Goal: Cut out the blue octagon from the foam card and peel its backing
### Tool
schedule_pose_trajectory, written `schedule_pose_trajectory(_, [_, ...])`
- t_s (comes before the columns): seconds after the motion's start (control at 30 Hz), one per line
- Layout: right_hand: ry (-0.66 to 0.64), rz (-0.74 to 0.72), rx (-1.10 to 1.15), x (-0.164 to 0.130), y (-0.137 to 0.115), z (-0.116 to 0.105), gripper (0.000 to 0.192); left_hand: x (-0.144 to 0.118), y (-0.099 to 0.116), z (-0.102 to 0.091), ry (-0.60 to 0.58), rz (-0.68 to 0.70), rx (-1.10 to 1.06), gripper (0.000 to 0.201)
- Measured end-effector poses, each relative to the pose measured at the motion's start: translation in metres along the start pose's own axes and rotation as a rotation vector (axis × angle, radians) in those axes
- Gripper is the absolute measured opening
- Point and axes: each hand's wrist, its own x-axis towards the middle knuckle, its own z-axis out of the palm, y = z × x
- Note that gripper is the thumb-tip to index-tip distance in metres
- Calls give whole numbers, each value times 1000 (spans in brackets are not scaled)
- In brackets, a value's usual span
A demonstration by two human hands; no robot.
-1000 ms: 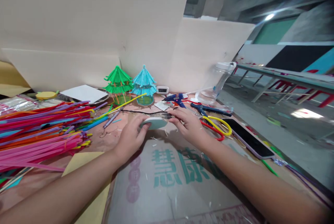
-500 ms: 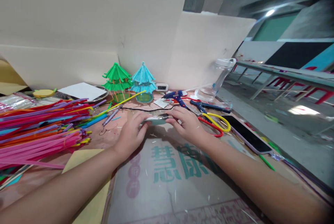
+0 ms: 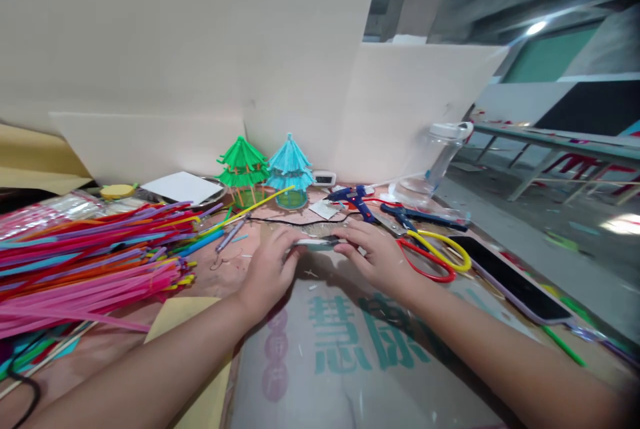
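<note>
Between both hands, above the board, is a thin flat piece (image 3: 314,243), pale with a greenish lower side, seen almost edge-on. My left hand (image 3: 274,267) pinches its left end between thumb and fingers. My right hand (image 3: 374,254) is closed at its right end, where a small dark part (image 3: 332,240) shows at the fingertips; I cannot make out what that is. Behind the hands stand a green two-tiered pavilion model (image 3: 243,169) and a light blue one (image 3: 291,169). A blue glue gun (image 3: 356,199) lies just beyond my right hand.
Bundled pipe cleaners (image 3: 95,262) spread across the left. Red-and-yellow-handled scissors (image 3: 440,252), a phone (image 3: 515,282) and a clear bottle (image 3: 435,162) are on the right. A printed board (image 3: 300,382) lies under my arms; a pale panel (image 3: 190,35) rises behind.
The camera view has shifted, so the scene sits farther right and slightly lower. Both hands keep hold of the flat piece, with little visible change in grip.
</note>
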Motion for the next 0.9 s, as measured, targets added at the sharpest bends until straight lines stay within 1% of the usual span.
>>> schedule_pose_trajectory(0.17, [11,-11,24,-1,3,3,27,1,2,0,-10,-21,-18,16])
schedule_pose_trajectory(0.53, [25,-4,58,1,-1,3,27,0,-3,1,-21,-7,8,16])
schedule_pose_trajectory(0.63, [54,42,126,1,-1,3,27,0,-3,1,-6,-9,19,16])
schedule_pose_trajectory(0.77, [101,137,198,1,2,4,26,-1,-3,1,12,-74,28,15])
schedule_pose_trajectory(0.9, [62,138,191,2,3,3,26,-2,-3,2,-2,-139,14,18])
